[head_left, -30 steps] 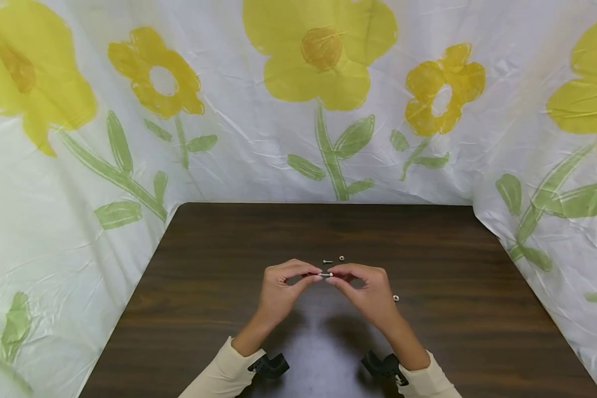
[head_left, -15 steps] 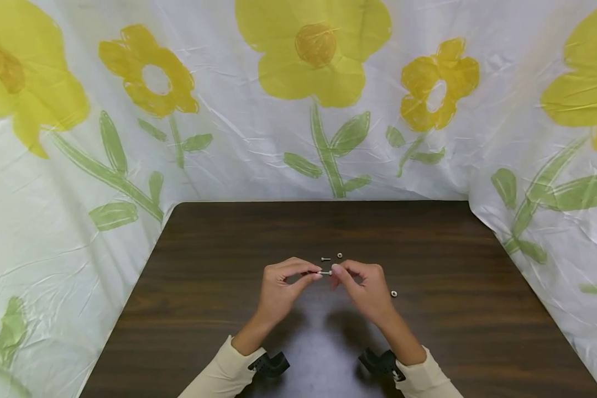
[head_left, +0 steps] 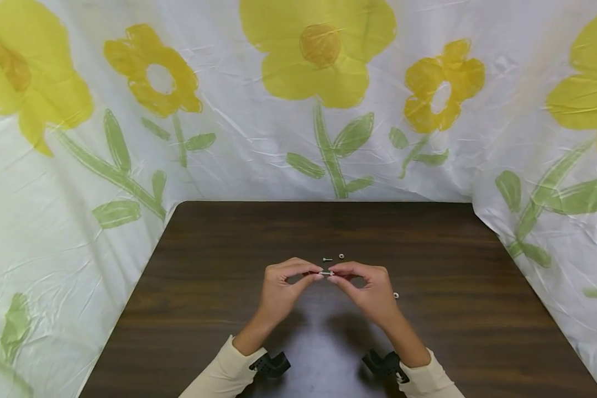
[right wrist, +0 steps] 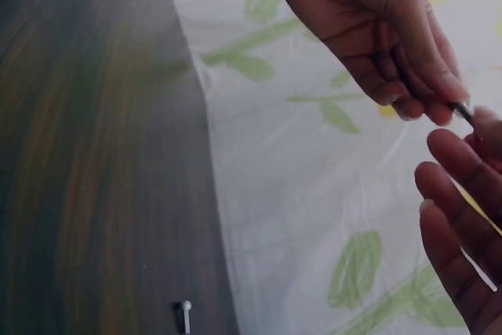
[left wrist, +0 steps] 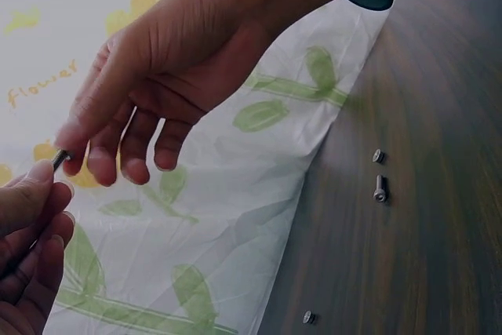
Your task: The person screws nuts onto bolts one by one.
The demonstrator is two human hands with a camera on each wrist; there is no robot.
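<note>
A slim metal bolt (head_left: 325, 273) spans the gap between the two sets of fingertips, above the table. My left hand (head_left: 281, 288) pinches its left end between thumb and fingers. Thumb and index finger of my right hand (head_left: 371, 288) pinch its right end, at what looks like a small nut (left wrist: 67, 156), mostly covered by the fingertips. Threads show on the bolt in the left wrist view. Just beyond the hands lie a loose bolt (head_left: 327, 260) and a loose nut (head_left: 341, 256). Another nut (head_left: 396, 296) sits beside my right wrist.
The dark wooden table (head_left: 219, 237) meets a white curtain (head_left: 258, 166) with yellow flowers at its back and sides. In the left wrist view one more small nut-like piece (left wrist: 310, 317) lies on the table near its far edge. Black camera straps (head_left: 271, 365) circle both wrists.
My right thumb slid forward along the bolt's end half a second ago and has come back to a pinch. The left hand has held still.
</note>
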